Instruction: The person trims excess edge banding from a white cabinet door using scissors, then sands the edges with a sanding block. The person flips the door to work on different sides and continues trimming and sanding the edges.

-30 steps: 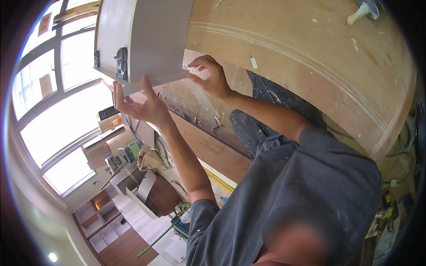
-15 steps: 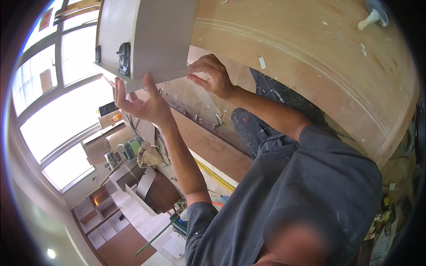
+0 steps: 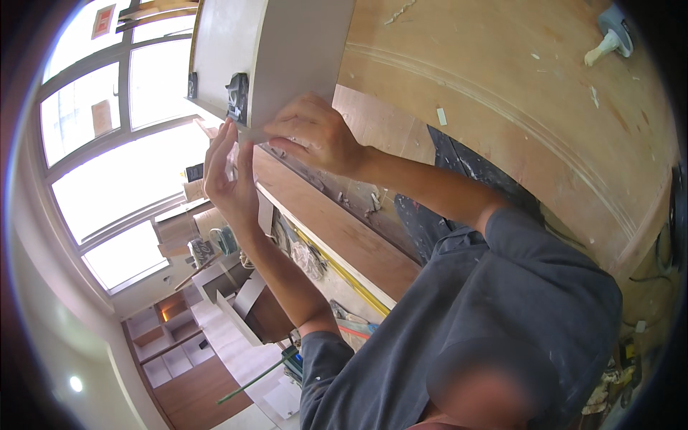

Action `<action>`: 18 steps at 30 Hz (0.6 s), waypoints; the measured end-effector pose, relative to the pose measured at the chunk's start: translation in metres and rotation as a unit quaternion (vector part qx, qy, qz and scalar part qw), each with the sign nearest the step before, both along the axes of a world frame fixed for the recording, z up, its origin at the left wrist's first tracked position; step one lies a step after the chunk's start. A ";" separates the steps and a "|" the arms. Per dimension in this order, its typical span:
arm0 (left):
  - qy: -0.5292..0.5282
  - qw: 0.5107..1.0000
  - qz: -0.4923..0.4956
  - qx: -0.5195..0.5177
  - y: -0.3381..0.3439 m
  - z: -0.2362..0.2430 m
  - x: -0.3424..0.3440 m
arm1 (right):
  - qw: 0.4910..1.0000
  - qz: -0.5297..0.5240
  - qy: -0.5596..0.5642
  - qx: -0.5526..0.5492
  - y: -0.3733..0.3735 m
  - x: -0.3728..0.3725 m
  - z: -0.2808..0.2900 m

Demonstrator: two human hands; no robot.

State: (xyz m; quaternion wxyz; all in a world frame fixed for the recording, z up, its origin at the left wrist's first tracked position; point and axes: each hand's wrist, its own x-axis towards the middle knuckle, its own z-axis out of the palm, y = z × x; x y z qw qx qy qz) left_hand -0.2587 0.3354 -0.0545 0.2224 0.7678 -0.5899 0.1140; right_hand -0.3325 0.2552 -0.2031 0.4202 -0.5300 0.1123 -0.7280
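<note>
Grey, the box [image 3: 301, 54] at the left edge of the tabletop [image 3: 502, 107] likely needs even pressure: your left hand [image 3: 233, 190] is spread at its near corner, your right hand [image 3: 322, 140] curled alongside, any pinch unclear.

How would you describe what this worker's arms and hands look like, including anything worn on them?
The left hand and right hand are bare, without gloves. Short dark grey fabric sleeves leave the forearms uncovered, and no watch shows at the wrists.
</note>
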 end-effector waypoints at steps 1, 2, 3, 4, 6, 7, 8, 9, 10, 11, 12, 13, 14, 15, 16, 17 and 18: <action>0.005 1.000 -0.001 0.023 0.003 0.003 0.001 | 1.000 0.006 -0.004 0.004 0.001 0.000 0.002; 0.007 0.999 -0.004 0.036 0.003 0.006 -0.002 | 1.000 0.012 -0.009 0.009 0.002 -0.002 0.004; 0.015 0.999 -0.007 0.041 0.002 0.007 -0.001 | 1.000 0.018 -0.013 0.013 0.003 -0.002 0.005; 0.023 0.999 -0.010 0.045 0.001 0.009 0.000 | 1.000 0.018 -0.017 0.014 0.003 0.000 0.005; 0.030 0.998 -0.017 0.050 0.000 0.009 0.002 | 0.999 0.018 -0.025 0.017 0.002 0.004 0.004; 0.028 0.998 -0.022 0.049 0.000 0.007 0.004 | 0.999 0.013 -0.026 0.019 0.003 0.004 0.005; 0.027 0.998 -0.027 0.049 0.001 0.006 0.006 | 0.999 0.008 -0.027 0.021 0.003 0.004 0.006; 0.033 0.998 -0.026 0.039 0.002 0.003 0.007 | 0.999 0.003 -0.028 0.023 0.004 0.004 0.007; 0.038 0.999 -0.025 0.029 0.003 -0.001 0.006 | 0.999 0.007 -0.029 0.025 0.004 0.005 0.008; 0.043 0.999 -0.024 0.019 0.004 -0.003 0.007 | 0.999 0.011 -0.030 0.027 0.005 0.005 0.008; 0.055 0.998 -0.026 0.009 0.005 -0.006 0.008 | 0.999 0.016 -0.030 0.029 0.005 0.006 0.008; 0.069 0.997 -0.028 -0.002 0.005 -0.008 0.011 | 0.999 0.019 -0.033 0.034 0.006 0.007 0.008; 0.082 0.996 -0.030 -0.013 0.005 -0.010 0.012 | 0.998 0.023 -0.035 0.039 0.007 0.008 0.008; 0.081 0.996 -0.030 -0.015 0.006 -0.012 0.012 | 0.998 0.026 -0.037 0.044 0.008 0.009 0.008; 0.080 0.996 -0.033 -0.018 0.006 -0.013 0.012 | 0.998 0.027 -0.037 0.048 0.008 0.010 0.008; 0.079 0.996 -0.035 -0.022 0.005 -0.014 0.012 | 0.998 0.027 -0.036 0.051 0.009 0.012 0.007; 0.074 0.996 -0.038 -0.025 0.005 -0.015 0.012 | 0.998 0.027 -0.035 0.054 0.010 0.013 0.006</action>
